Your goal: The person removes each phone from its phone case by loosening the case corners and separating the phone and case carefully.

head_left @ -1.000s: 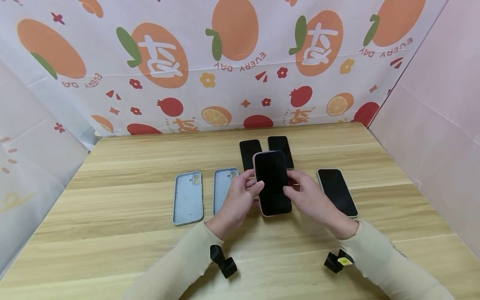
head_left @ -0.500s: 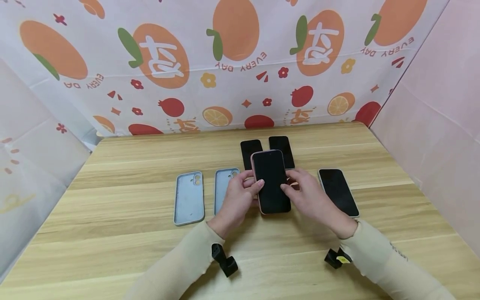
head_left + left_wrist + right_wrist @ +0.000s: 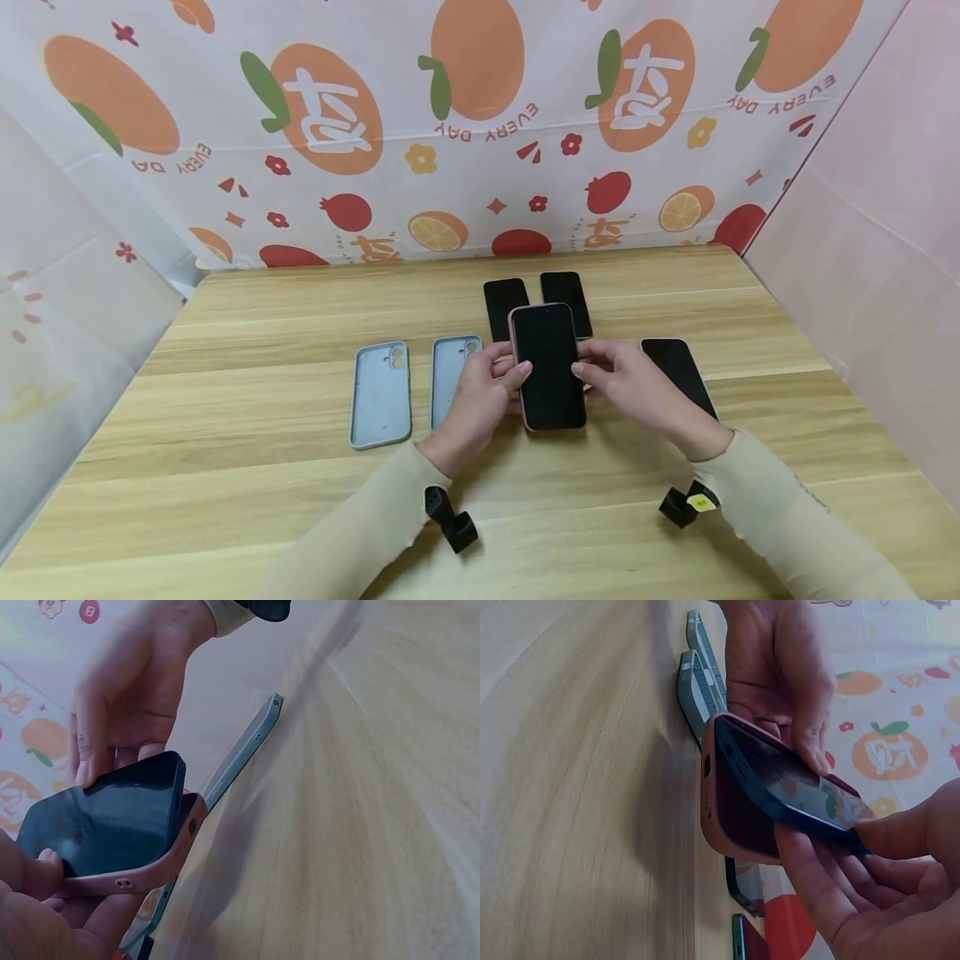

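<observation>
Above the table, a dark-blue-edged smartphone (image 3: 551,367) sits tilted in a pink phone case (image 3: 710,799). In the right wrist view its right long edge stands raised out of the case, while its left side remains inside. My left hand (image 3: 480,393) grips the case and phone along the left, thumb on the screen's border. The raised edge is pinched by my right hand (image 3: 633,385), thumb on the glass and fingers beneath, between phone and case. The back of the case is hidden in the head view.
Two pale blue phone cases, one (image 3: 381,396) farther left and another (image 3: 448,379) partly behind my left hand, lie on the wooden table (image 3: 247,392). Two dark phones (image 3: 506,307) (image 3: 566,300) lie behind the held one. Another phone (image 3: 678,371) lies right, partly covered by my right arm.
My right hand has shifted a little to the right, its thumb now at the phone's right edge instead of farther over the screen. My left hand keeps its grip.
</observation>
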The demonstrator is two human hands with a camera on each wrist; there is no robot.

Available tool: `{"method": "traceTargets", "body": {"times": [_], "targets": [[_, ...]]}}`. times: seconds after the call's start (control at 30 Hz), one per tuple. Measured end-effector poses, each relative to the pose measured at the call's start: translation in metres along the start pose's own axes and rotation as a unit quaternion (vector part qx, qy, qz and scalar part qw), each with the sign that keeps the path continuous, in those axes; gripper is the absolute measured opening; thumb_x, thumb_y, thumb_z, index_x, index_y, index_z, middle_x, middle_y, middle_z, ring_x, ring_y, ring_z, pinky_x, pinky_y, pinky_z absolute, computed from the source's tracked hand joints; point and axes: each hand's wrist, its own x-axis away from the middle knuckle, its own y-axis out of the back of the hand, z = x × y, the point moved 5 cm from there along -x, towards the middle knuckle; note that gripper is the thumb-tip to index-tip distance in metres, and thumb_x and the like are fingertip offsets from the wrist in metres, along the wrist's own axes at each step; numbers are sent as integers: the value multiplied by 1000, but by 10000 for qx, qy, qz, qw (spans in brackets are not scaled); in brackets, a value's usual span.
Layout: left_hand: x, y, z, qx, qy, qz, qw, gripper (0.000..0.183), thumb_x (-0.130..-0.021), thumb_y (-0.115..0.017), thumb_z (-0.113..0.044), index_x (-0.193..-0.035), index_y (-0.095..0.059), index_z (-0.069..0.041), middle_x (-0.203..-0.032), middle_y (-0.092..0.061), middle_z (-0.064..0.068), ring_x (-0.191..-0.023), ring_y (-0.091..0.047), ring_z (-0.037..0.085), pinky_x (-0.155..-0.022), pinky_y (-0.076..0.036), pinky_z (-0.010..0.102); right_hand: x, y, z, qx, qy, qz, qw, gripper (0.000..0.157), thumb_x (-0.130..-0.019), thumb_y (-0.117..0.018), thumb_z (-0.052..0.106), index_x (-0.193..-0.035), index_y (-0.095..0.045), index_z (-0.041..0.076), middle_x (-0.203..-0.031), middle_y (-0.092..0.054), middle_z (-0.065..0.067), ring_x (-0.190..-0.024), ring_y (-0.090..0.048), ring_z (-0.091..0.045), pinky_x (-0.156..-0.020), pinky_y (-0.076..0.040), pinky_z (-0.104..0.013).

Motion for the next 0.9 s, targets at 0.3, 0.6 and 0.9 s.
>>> {"method": "traceTargets", "body": {"times": [0.3, 0.6, 0.9], "targets": [[2, 0, -5, -301, 68, 135, 9994, 34, -101, -54, -12, -135, -51, -6, -122, -69, 17, -93, -73, 22, -80, -61, 42, -2, 4, -4, 15, -283, -69, 9996, 32, -101, -54, 8, -129, -56, -8, -114, -65, -22, -95, -66, -22, -81, -61, -43], [0, 12, -5, -744, 169, -119, 9970, 34, -102, -55, -15, -135, -53, -9, -116, -72, 10, -97, -71, 20, -84, -60, 38, 1, 11, -7, 8, -403, -180, 9990, 41, -101, -54, 11, -136, -49, -10, -122, -63, -24, -94, -67, -23, -82, -60, -39], [0, 16, -6, -1067, 108, -32, 9942, 30, -101, -58, -16, -130, -58, -12, -120, -61, 9, -94, -69, 19, -76, -61, 36, -2, 25, -10, -50, -409, -204, 9989, 27, -103, -51, 11, -123, -59, -5, -112, -64, -19, -92, -64, -21, -79, -60, -32]]}}
